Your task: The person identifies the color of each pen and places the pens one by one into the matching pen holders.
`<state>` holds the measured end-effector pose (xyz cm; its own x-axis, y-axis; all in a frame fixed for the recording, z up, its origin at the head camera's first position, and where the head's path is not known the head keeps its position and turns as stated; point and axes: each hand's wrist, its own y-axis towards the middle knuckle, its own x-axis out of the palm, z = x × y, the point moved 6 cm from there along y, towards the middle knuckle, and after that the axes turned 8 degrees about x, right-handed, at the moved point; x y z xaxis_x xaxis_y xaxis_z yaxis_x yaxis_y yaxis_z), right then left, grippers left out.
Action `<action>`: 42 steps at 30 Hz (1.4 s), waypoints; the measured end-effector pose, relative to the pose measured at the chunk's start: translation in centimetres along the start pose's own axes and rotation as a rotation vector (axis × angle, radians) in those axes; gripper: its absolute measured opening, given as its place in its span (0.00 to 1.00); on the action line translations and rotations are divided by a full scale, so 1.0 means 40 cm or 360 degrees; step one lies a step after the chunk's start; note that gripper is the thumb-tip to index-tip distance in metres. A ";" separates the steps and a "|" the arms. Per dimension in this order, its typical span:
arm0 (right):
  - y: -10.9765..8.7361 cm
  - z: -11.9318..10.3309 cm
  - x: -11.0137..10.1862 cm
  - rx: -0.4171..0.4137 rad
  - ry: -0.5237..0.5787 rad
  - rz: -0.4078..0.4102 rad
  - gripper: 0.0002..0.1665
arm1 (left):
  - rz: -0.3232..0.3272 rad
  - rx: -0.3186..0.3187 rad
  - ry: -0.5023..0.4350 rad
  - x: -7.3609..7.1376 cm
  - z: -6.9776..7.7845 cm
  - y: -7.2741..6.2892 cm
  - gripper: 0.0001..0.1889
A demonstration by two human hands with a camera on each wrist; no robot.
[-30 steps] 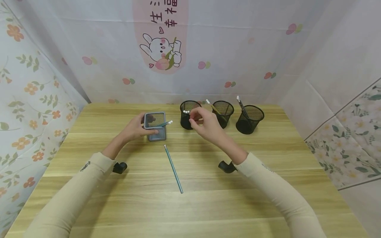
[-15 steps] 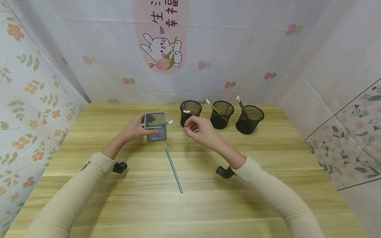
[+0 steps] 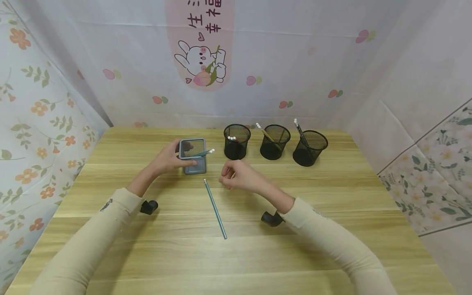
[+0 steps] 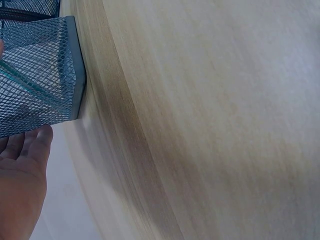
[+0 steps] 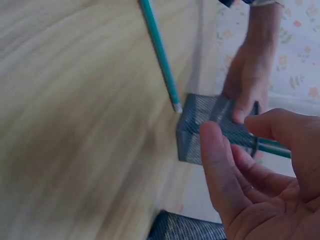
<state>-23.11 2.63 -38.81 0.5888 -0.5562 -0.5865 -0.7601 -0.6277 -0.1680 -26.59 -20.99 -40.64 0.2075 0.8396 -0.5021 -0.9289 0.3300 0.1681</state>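
My left hand (image 3: 167, 159) grips a grey square mesh pen holder (image 3: 198, 169), thumb across its front side. Teal pencils (image 3: 207, 152) with white erasers lean out of the holder's right side. In the left wrist view, fingers show beneath the mesh holder (image 4: 40, 75). My right hand (image 3: 241, 177) hovers over the table to the right of that holder, holding nothing. In the right wrist view its thumb and bent fingers (image 5: 212, 160) stand apart. A loose teal pencil (image 3: 215, 208) lies on the table, its eraser end toward the holder, a little left of my right hand.
Three round black mesh cups stand along the back: one with white-tipped pencils (image 3: 236, 153), one with yellowish pencils (image 3: 265, 133), one with dark pencils (image 3: 301, 133). A patterned curtain (image 3: 258, 57) hangs behind the wooden table (image 3: 236, 262). Black wrist pieces (image 3: 149, 207) hang below both sleeves.
My right hand has moved from beside the left black cup down and toward me, nearer the loose pencil. The left hand and grey holder stay in place.
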 end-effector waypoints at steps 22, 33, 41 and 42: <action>0.053 0.001 0.139 0.0307 -0.0273 -0.0179 0.20 | -0.0017 0.0029 -0.0028 0.000 0.005 0.005 0.38; 0.061 -0.022 0.167 0.0346 -0.0455 -0.0171 0.14 | -0.0006 0.0006 -0.0055 -0.001 0.004 0.005 0.38; 0.067 -0.013 0.171 0.0392 -0.0335 -0.0225 0.15 | -0.0008 -0.0008 -0.0060 -0.001 -0.003 0.001 0.38; 0.068 -0.012 0.171 0.0395 -0.0322 -0.0234 0.14 | -0.0010 -0.0011 -0.0063 0.000 -0.003 0.001 0.39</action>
<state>-21.02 -3.17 -42.90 0.6494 -0.3348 -0.6828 -0.7295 -0.5278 -0.4349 -26.66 -21.03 -40.74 0.2249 0.8540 -0.4691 -0.9296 0.3324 0.1594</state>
